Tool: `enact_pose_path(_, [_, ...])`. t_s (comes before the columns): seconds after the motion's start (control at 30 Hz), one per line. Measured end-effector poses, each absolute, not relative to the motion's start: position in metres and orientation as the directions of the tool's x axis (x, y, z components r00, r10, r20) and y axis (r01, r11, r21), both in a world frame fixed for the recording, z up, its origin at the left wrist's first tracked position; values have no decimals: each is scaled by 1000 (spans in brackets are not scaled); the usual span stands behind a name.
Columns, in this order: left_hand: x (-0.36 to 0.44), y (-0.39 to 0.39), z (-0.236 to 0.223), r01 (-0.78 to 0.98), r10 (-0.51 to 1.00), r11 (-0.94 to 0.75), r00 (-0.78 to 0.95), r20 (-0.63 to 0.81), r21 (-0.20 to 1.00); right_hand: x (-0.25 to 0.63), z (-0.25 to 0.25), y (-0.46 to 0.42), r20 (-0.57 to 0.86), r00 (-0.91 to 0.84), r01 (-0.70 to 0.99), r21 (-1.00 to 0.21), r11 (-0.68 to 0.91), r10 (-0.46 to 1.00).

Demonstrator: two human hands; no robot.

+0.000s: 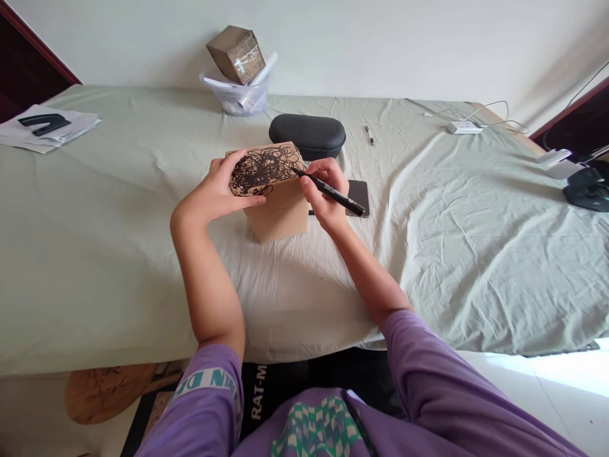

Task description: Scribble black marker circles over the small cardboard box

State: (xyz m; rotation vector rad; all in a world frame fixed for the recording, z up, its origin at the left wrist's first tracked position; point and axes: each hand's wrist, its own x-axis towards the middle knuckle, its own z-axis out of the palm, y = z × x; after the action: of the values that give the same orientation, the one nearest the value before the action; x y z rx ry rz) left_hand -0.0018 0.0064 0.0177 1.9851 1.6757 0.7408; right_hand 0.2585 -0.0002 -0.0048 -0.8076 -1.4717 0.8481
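Note:
A brown cardboard box stands on the cloth-covered table, its top face scribbled over with looping black lines. My left hand grips the box's left side, thumb along the front and fingers at the top edge. In my right hand is a black marker pen, its tip touching or just over the right end of the scribbled top. Behind the box lies a black zip case. A dark flat rectangular object lies beside my right hand, partly hidden by it.
At the back, a clear plastic tub holds rolled paper and a taped carton. A small black pen or cap lies right of the case. Papers sit far left; a white power strip with cables is at right.

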Motion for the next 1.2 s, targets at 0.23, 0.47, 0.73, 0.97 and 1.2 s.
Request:
enact_pose_path(0.23, [0,7,17,763,987,-153,89,133,628,256,-25,21,610,-38,19,-791,611,791])
enact_pose_path(0.47, [4,10,14,759,986,-158,87,143,632,253,-40,30,804,-129,225,-546,807,581])
enact_pose_path(0.73, [8,16,9,725,981,-180,85,173,664,240,-59,39,702,-360,461,-439,771,615])
enact_pose_path(0.97, [6,18,5,711,974,-211,97,204,671,243,-61,47,759,-461,460,-237,855,459])
enact_pose_path(1.2, [19,14,12,727,985,-153,58,163,669,241,-61,47,753,-355,506,-344,791,555])
